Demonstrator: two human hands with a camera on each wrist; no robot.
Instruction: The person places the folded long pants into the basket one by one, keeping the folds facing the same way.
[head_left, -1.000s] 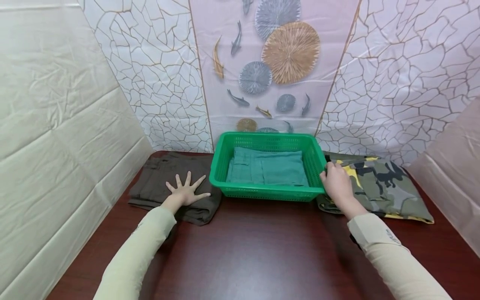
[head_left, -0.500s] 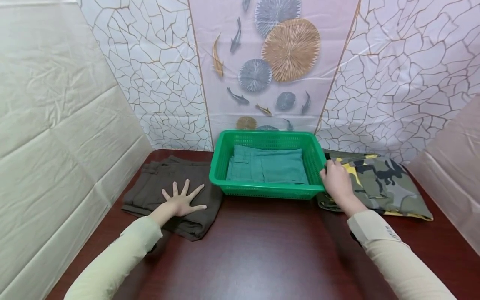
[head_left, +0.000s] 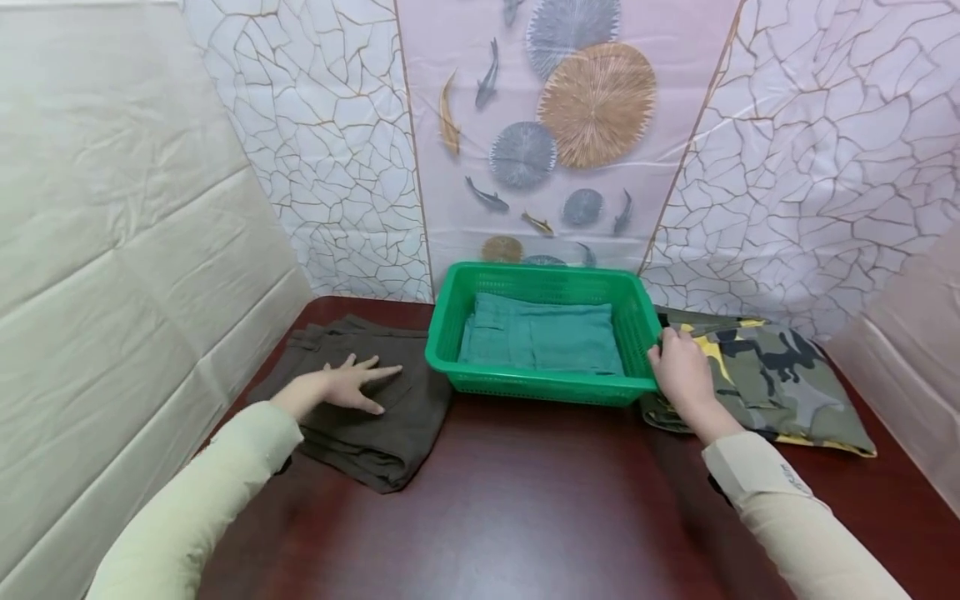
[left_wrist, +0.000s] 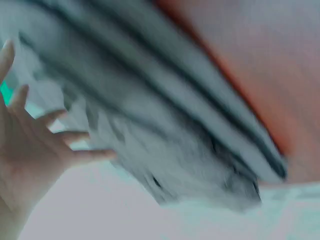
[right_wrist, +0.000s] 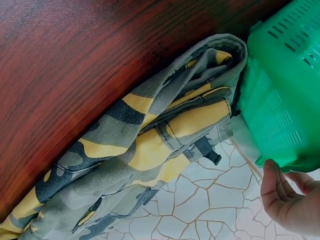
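On the left of the table lie folded dark brown trousers (head_left: 397, 367), their layered fold edges blurred in the left wrist view. My left hand (head_left: 341, 387) is over them with fingers spread and nothing held. A green plastic basket (head_left: 555, 387) stands at the back middle, with folded teal trousers (head_left: 536, 333) lying flat inside. My right hand (right_wrist: 290, 197) grips the basket's right rim, thumb and fingers curled round its edge. Folded camouflage trousers (head_left: 780, 375) in grey, yellow and black lie just right of the basket, close beside it in the right wrist view.
The dark red wooden table (head_left: 510, 500) reaches toward the person in front of the basket. A patterned cloth backdrop (head_left: 360, 167) rises right behind the basket, and a pale cloth wall (head_left: 150, 250) runs along the left side.
My left hand has moved left and toward the person. The brown trousers have slid nearer and turned slightly. The right hand stays on the basket rim; the view has shifted a little.
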